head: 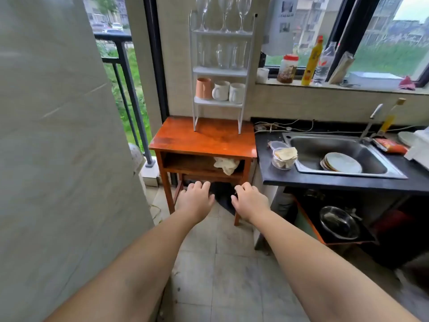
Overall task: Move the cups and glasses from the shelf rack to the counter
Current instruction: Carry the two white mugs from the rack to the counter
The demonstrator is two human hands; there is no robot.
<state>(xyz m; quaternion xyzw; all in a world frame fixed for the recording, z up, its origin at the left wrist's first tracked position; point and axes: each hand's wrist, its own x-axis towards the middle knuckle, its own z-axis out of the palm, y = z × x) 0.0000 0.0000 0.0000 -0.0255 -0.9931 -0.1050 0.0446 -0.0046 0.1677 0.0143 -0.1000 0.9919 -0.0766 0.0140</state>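
I see both arms stretched forward over the tiled floor, palms down. My left hand [196, 201] and right hand [249, 202] hang side by side, fingers loosely curled and holding nothing, in front of the lower legs of the wooden counter [204, 138].

The white shelf rack [220, 70] stands on that counter at twelve o'clock from my hands, well above and beyond them. Its top tier carries three stemmed wine glasses [224, 12]. The middle tier holds clear tumblers [222, 55], though I cannot count them through the glare. On the bottom tier sit an orange cup [203, 88] at the left, then two white mugs [228, 91] touching each other. Nothing from the rack is on the counter's top.

A crumpled cloth [226, 165] lies in the counter's open shelf, just above my right hand. At two o'clock, a steel sink [336, 154] set in a dark worktop holds stacked plates [341, 162].
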